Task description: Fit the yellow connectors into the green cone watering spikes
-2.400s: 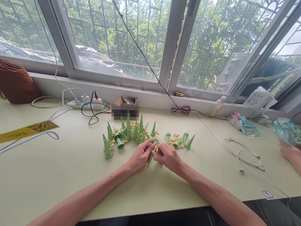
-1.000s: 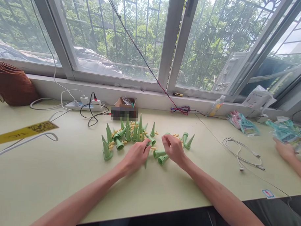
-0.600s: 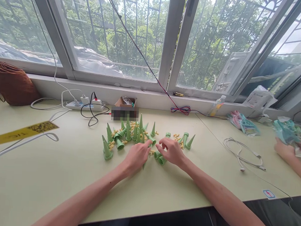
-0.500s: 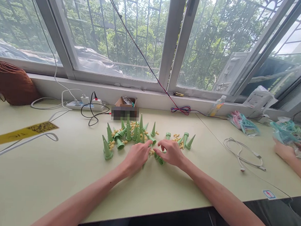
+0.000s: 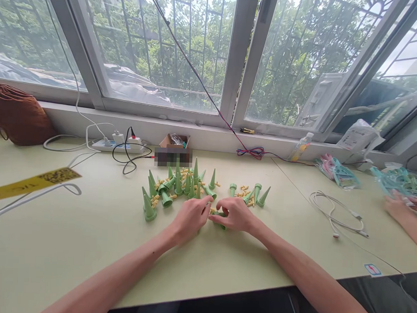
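My left hand (image 5: 193, 214) is closed, its thumb and fingers together at the front of the table. A bit of green shows just below it, apparently the tip of a green plastic cone spike held mostly hidden in the palm. Close beside it, my right hand (image 5: 236, 214) is curled, with thumb and index finger at a small yellow valve piece (image 5: 212, 211). Under the right hand lies a green cone spike (image 5: 223, 227), partly covered. Beyond the hands stand and lie several green cone spikes (image 5: 149, 210) with small yellow valve pieces (image 5: 155, 201) among them.
A second group of green spikes (image 5: 263, 197) and yellow pieces sits on the right. A small cardboard box (image 5: 166, 142), power strip (image 5: 120, 147) and bottle (image 5: 302, 147) line the window side. A white cable (image 5: 324, 211) lies right; another person's hand (image 5: 396, 206) handles teal bagged items.
My right hand has moved slightly left, its thumb and index finger closing toward the yellow piece near my left fingertips. My left hand is almost still. The other person's hand has shifted slightly.
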A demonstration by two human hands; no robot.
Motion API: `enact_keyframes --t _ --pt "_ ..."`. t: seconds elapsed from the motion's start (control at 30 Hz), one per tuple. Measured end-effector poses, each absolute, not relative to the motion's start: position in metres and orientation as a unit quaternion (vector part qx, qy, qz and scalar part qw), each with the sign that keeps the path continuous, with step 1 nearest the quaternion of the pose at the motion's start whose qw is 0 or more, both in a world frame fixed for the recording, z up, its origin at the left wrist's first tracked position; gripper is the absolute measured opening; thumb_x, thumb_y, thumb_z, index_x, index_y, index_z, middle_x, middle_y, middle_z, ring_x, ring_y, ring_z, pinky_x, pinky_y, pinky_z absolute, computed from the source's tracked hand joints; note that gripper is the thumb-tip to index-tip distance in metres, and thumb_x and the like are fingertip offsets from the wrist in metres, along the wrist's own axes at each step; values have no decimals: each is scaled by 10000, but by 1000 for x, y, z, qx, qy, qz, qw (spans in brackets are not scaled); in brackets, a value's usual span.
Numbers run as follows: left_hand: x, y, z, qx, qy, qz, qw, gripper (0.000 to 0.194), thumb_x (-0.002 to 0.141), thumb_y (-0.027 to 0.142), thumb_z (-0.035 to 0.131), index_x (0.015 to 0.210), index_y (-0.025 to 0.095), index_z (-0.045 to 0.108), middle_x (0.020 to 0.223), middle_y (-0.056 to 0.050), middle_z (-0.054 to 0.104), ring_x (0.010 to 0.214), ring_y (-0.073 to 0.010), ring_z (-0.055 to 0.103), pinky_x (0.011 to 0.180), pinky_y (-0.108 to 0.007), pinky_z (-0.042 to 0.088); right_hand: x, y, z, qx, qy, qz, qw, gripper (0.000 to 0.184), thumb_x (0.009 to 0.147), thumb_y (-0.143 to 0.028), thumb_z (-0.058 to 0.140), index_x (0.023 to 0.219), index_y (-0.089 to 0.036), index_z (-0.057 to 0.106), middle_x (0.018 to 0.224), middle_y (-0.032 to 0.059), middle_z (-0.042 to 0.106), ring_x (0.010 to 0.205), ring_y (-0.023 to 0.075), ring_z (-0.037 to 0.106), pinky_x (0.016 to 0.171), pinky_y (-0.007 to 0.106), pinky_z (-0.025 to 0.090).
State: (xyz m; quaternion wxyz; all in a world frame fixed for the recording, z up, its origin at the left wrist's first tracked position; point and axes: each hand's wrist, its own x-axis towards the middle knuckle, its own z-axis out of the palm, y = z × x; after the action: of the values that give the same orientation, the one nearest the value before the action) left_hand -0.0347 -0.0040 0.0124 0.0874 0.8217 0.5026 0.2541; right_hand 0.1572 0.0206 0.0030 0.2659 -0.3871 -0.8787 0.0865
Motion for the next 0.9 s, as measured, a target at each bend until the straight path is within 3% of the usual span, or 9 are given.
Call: enact_keyframes --t 0.3,0.5,0.63,0.9 --pt "-34 -6 16 824 500 249 93 251 956 239 378 892 205 618 545 20 498 510 -149 490 560 -247 296 156 19 4 -376 -881 90 273 222 768 -342 743 669 -183 624 547 -58 529 513 72 444 561 201 294" --pt "-34 -6 12 825 499 250 86 242 945 221 386 906 207 624 551 17 509 523 -153 503 565 -252 297 155 17 8 -378 -884 87 263 302 799 -284 677 564 -173 524 525 -53 479 505 73 395 537 213 262" --pt "-34 -6 13 829 502 233 79 237 930 220 394 856 209 619 538 14 504 520 -156 506 555 -256 283 155 18 6 -387 -879 87 264 295 775 -234 671 555 -174 483 527 -54 467 507 74 381 538 215 261" --pt "-34 -7 16 831 519 186 74 150 821 208 479 681 201 535 577 -15 587 554 -171 544 557 -275 289 156 21 2 -408 -861 78 292 205 805 -248 665 642 -179 561 555 -47 513 520 89 425 556 223 304"
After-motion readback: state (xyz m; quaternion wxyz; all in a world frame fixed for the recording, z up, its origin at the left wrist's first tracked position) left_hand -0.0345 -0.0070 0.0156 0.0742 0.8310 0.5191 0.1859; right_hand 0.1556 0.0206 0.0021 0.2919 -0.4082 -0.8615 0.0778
